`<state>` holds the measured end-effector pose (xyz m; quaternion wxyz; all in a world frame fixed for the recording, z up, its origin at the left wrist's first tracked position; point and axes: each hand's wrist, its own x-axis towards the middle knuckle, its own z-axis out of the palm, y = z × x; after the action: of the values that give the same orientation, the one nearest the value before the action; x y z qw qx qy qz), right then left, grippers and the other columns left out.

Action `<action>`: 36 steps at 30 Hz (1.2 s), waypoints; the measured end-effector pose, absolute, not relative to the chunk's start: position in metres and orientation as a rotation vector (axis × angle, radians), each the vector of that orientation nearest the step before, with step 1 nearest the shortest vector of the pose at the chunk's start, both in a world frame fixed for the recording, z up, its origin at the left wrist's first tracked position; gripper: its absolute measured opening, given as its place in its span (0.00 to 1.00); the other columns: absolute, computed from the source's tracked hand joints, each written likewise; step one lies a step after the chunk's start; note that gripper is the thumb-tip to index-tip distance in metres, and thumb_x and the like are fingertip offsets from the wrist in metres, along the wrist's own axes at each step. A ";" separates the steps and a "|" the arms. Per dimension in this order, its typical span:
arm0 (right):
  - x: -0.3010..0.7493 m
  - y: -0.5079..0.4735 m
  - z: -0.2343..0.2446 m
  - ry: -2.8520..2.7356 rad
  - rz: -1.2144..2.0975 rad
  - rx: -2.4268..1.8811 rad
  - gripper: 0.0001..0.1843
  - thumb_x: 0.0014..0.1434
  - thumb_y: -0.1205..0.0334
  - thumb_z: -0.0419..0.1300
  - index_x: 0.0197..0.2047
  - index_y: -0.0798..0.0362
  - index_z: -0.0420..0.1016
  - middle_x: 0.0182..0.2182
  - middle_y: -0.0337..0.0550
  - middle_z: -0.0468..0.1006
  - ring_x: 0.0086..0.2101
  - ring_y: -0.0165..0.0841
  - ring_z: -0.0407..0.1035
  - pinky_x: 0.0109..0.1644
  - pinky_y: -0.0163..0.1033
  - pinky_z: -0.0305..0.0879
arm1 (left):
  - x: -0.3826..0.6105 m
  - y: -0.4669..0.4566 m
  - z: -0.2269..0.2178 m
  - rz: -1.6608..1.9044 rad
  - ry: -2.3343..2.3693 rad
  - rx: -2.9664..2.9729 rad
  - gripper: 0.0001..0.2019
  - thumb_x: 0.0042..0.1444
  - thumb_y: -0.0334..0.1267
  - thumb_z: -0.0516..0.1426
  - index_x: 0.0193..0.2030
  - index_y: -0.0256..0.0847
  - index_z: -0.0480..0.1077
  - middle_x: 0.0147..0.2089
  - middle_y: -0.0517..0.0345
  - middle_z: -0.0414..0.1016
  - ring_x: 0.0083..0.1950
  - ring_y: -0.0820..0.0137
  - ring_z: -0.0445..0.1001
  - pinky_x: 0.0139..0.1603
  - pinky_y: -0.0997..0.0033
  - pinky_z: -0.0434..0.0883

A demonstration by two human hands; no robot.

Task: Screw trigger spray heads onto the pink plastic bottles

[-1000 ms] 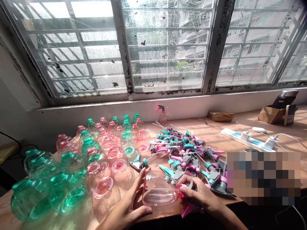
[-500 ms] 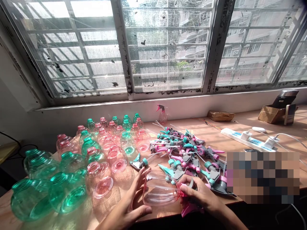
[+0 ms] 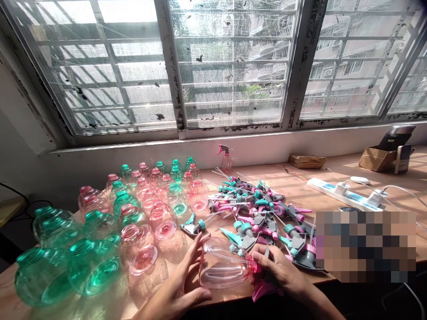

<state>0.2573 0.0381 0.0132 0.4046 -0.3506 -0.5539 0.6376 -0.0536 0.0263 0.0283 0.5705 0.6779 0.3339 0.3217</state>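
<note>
Pink bottle [image 3: 223, 264], in the head view, is held sideways over the near edge of the tabletop [image 3: 338, 170]: right hand [image 3: 278, 266] with fingers clenched around the sprayer [image 3: 263, 291], left hand [image 3: 185, 284] cupping the base, grip unclear. Likely light and slick, it suits a neck hold.

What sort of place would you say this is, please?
Probably a small workshop or makeshift assembly corner: many open green and pink bottles stand on a table by a large window, beside a heap of loose spray heads.
</note>
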 end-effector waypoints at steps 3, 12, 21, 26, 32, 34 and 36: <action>0.257 0.040 0.012 -1.390 1.623 -0.871 0.24 0.63 0.39 0.62 0.33 0.54 0.71 0.23 0.44 0.84 0.25 0.36 0.79 0.29 0.36 0.71 | -0.053 0.027 0.031 0.741 0.779 1.610 0.45 0.62 0.45 0.65 0.75 0.69 0.39 0.82 0.66 0.30 0.80 0.46 0.43 0.78 0.42 0.46; 0.255 0.037 0.015 -1.370 1.628 -0.883 0.24 0.61 0.38 0.64 0.33 0.53 0.70 0.24 0.44 0.85 0.26 0.38 0.80 0.29 0.37 0.71 | -0.051 0.027 0.030 0.741 0.795 1.589 0.47 0.59 0.47 0.66 0.74 0.72 0.39 0.82 0.68 0.33 0.80 0.47 0.41 0.79 0.42 0.42; 0.256 0.040 0.012 -1.344 1.666 -0.826 0.23 0.60 0.41 0.66 0.34 0.53 0.69 0.26 0.45 0.86 0.27 0.38 0.80 0.31 0.39 0.73 | -0.051 0.028 0.030 0.745 0.759 1.611 0.43 0.64 0.44 0.63 0.76 0.66 0.41 0.82 0.66 0.30 0.81 0.50 0.38 0.80 0.46 0.40; 0.256 0.039 0.011 -1.323 1.672 -0.811 0.21 0.62 0.43 0.66 0.36 0.54 0.71 0.27 0.47 0.87 0.27 0.37 0.80 0.32 0.38 0.73 | -0.051 0.025 0.028 0.762 0.746 1.564 0.46 0.61 0.43 0.66 0.75 0.69 0.40 0.82 0.65 0.32 0.81 0.49 0.40 0.79 0.45 0.41; 0.256 0.039 0.014 -1.356 1.660 -0.820 0.22 0.62 0.42 0.66 0.35 0.53 0.70 0.27 0.45 0.85 0.27 0.37 0.79 0.32 0.39 0.72 | -0.049 0.026 0.038 0.735 0.728 1.605 0.46 0.61 0.41 0.66 0.75 0.68 0.41 0.82 0.65 0.37 0.80 0.47 0.43 0.78 0.46 0.53; 0.256 0.039 0.015 -1.383 1.627 -0.848 0.22 0.62 0.41 0.65 0.34 0.52 0.70 0.27 0.43 0.84 0.27 0.38 0.79 0.31 0.39 0.71 | -0.049 0.027 0.038 0.741 0.763 1.660 0.44 0.61 0.42 0.66 0.75 0.68 0.43 0.82 0.65 0.38 0.80 0.47 0.45 0.78 0.48 0.53; 0.257 0.039 0.018 -1.420 1.585 -0.884 0.23 0.62 0.39 0.64 0.33 0.52 0.70 0.26 0.40 0.82 0.26 0.37 0.78 0.29 0.37 0.69 | -0.050 0.028 0.035 0.755 0.801 1.689 0.42 0.62 0.43 0.64 0.74 0.70 0.44 0.82 0.66 0.38 0.79 0.48 0.47 0.78 0.47 0.52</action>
<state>0.2572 0.0387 0.0176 0.4065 -0.3504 -0.5632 0.6283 -0.0498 0.0281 0.0351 0.5335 0.7085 0.3361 0.3167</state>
